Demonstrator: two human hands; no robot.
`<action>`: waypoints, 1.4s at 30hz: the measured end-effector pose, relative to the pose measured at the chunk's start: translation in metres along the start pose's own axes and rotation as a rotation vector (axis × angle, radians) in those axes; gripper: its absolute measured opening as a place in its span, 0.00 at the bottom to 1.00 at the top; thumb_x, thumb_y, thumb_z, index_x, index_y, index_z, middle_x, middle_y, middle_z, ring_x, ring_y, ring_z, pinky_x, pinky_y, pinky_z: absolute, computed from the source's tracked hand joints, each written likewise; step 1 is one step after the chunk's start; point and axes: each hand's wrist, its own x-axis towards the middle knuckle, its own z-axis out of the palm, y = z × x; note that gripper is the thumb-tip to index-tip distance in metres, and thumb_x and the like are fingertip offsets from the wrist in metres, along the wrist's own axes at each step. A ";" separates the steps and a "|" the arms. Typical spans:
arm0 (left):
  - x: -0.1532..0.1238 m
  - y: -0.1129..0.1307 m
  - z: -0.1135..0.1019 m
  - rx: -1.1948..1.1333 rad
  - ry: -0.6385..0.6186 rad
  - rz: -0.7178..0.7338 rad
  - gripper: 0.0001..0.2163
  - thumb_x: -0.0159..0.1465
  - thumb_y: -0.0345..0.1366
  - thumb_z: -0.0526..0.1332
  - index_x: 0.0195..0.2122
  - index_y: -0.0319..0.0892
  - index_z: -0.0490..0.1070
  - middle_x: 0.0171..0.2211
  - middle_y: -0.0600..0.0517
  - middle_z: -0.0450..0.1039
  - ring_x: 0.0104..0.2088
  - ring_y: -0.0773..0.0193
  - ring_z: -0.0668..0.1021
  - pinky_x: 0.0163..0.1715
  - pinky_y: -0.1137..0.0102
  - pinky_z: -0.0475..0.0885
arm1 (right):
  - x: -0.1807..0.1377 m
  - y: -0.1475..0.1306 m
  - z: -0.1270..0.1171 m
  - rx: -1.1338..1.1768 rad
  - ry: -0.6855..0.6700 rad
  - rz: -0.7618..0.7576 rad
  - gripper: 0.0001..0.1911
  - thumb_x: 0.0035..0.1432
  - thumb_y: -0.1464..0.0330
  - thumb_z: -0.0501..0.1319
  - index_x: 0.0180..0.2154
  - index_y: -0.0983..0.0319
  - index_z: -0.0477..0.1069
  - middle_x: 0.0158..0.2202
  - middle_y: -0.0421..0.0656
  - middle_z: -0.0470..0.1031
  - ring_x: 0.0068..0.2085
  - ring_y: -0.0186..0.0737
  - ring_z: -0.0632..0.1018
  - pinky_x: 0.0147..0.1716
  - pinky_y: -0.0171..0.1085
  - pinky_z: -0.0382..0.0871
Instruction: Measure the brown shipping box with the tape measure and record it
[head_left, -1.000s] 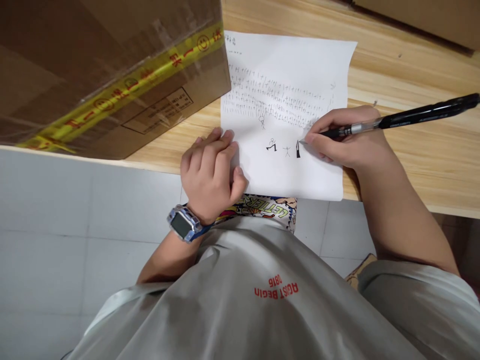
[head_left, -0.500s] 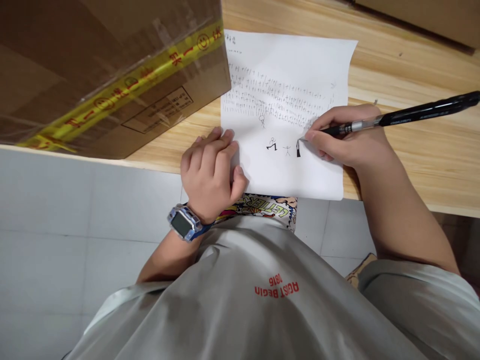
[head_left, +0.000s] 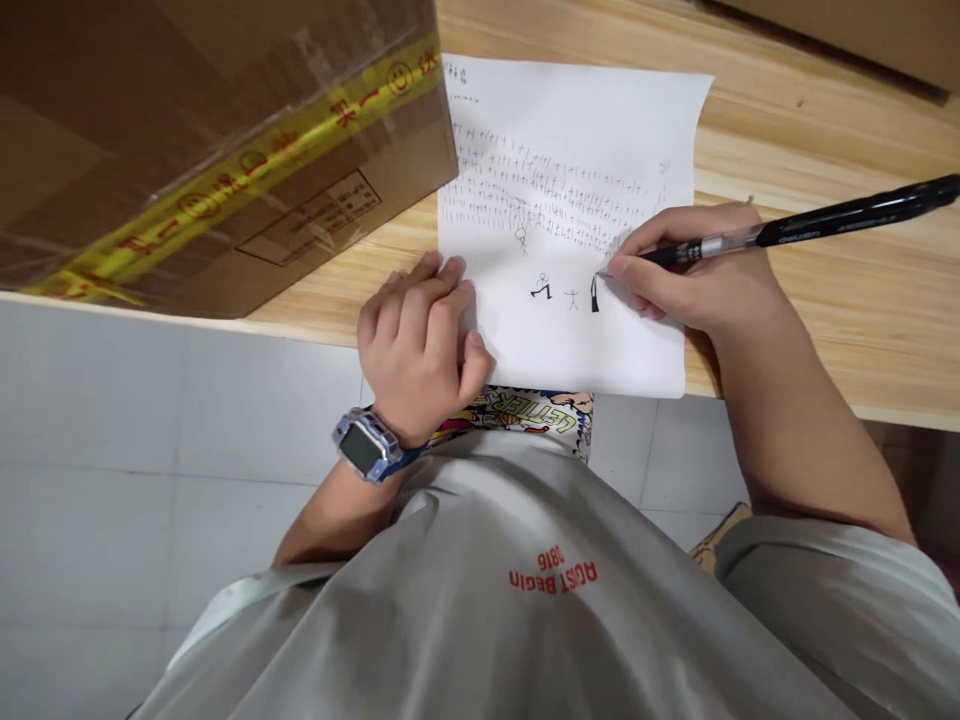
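My right hand [head_left: 686,270] grips a black gel pen [head_left: 832,217] between thumb and fingers. The pen's tip touches the white sheet of paper [head_left: 574,350] at the top of a small, partly blackened figure [head_left: 595,295]. Several stick figures stand on the sheet below rows of short pen strokes. My left hand [head_left: 420,325], wearing a blue watch [head_left: 367,445], lies palm down across the table's front edge and the paper's lower left corner. Its fingers are slightly bent and hold nothing.
A large cardboard box [head_left: 315,215] with yellow printed tape stands at the left and overlaps the paper's upper left edge. Another brown box [head_left: 862,35] sits at the back right of the wooden table [head_left: 810,130]. Grey floor tiles [head_left: 90,400] lie below the front edge.
The view has shifted very slightly, so everything sits a little further left and up. Both hands keep nearly the same pose, and the pen tip stays at the dark figure.
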 end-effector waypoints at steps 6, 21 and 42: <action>-0.002 0.000 0.001 -0.043 -0.025 -0.030 0.19 0.65 0.42 0.53 0.56 0.49 0.72 0.58 0.54 0.77 0.63 0.64 0.77 0.62 0.62 0.71 | 0.000 0.001 0.001 -0.006 0.011 -0.007 0.06 0.53 0.70 0.71 0.26 0.57 0.77 0.17 0.37 0.71 0.18 0.37 0.71 0.18 0.41 0.65; 0.004 0.002 -0.003 0.087 0.016 0.040 0.18 0.65 0.41 0.53 0.52 0.46 0.73 0.55 0.54 0.79 0.58 0.65 0.79 0.55 0.64 0.73 | 0.001 -0.002 -0.002 0.069 -0.022 0.029 0.05 0.50 0.70 0.72 0.25 0.58 0.79 0.17 0.38 0.73 0.17 0.36 0.71 0.15 0.39 0.63; -0.001 0.000 -0.001 -0.063 -0.062 -0.070 0.19 0.65 0.43 0.53 0.55 0.53 0.72 0.59 0.55 0.76 0.62 0.62 0.77 0.60 0.57 0.74 | 0.001 0.005 -0.001 -0.024 -0.041 -0.024 0.07 0.54 0.66 0.72 0.26 0.55 0.77 0.18 0.38 0.70 0.20 0.36 0.69 0.20 0.42 0.64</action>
